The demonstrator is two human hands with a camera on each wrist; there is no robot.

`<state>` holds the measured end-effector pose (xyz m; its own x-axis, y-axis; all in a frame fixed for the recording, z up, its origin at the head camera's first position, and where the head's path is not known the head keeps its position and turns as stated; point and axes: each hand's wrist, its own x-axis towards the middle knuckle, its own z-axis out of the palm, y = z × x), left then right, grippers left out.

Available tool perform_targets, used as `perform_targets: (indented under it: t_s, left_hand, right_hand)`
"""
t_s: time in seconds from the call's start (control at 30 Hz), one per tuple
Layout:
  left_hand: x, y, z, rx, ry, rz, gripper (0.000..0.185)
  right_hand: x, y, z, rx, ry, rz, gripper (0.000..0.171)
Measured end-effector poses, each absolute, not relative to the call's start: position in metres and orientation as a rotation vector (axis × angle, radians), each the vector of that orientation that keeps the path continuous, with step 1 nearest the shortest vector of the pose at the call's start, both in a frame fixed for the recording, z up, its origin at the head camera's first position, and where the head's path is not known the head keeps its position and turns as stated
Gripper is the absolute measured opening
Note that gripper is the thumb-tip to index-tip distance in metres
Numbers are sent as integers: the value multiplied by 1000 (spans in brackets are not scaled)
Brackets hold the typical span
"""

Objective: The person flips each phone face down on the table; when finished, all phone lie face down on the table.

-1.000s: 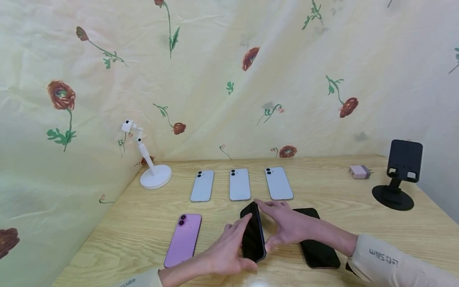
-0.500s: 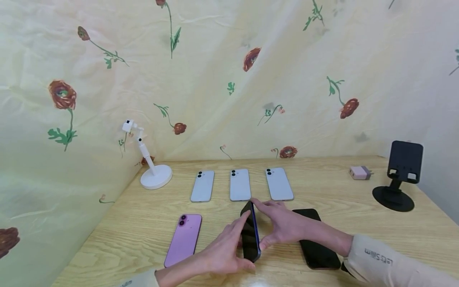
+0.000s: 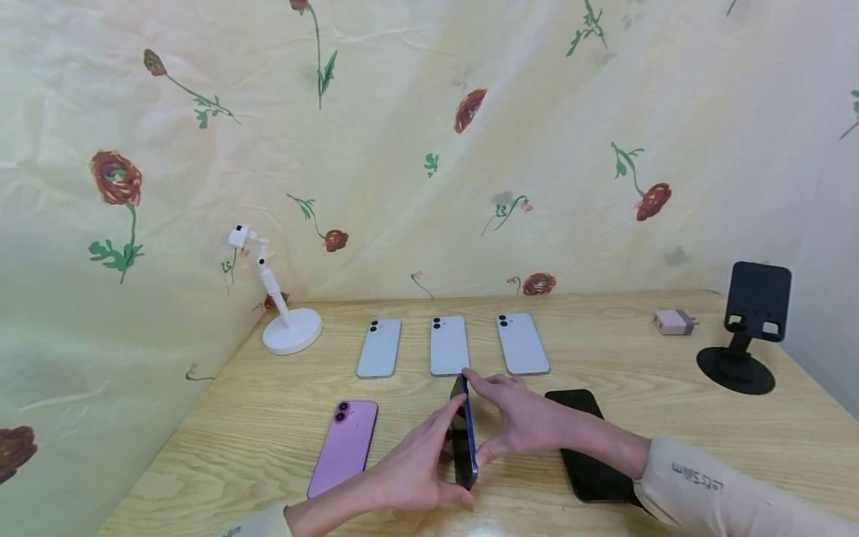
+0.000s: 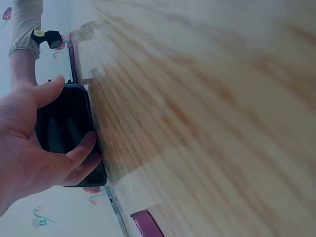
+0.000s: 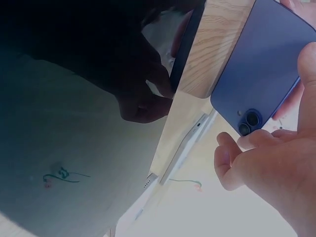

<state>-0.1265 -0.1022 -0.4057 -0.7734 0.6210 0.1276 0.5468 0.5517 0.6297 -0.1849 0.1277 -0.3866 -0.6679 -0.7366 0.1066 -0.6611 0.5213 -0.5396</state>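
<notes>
Near the table's front middle, a smartphone [image 3: 461, 436] stands steeply tilted on a long edge, its black screen facing left. In the right wrist view, that smartphone [image 5: 266, 59] shows a blue back with two camera lenses. My left hand [image 3: 416, 466] holds it from the screen side; the left wrist view shows fingers bent at the screen [image 4: 64, 121]. Against the raised long edge, my right hand [image 3: 517, 414] grips with thumb and fingers near the two ends. A purple smartphone [image 3: 344, 449] lies back up on the left, and a black-screened smartphone [image 3: 593, 466] lies under the right forearm.
Three pale smartphones, left [image 3: 379, 348], middle [image 3: 449, 345] and right [image 3: 523, 343], lie back up in a row behind. A white stand [image 3: 292, 332] is at back left. At right are a pink charger plug [image 3: 672, 322] and a black phone stand [image 3: 736, 369].
The held smartphone has tipped further onto its left long edge, so its screen looks narrower and its blue side frame shows more. My right hand has moved slightly left with it.
</notes>
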Motion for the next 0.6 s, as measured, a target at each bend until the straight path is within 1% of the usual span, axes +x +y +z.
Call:
perform_targets:
  t_s: [0.3, 0.6]
  left_hand:
    - [-127, -104, -405, 964, 2644, 1092, 119]
    - [-125, -107, -405, 969, 2725, 985, 117]
  right_hand:
    - [-185, 122, -387, -1206, 2634, -849, 123]
    - [-184, 115, -389, -1134, 2634, -842, 121]
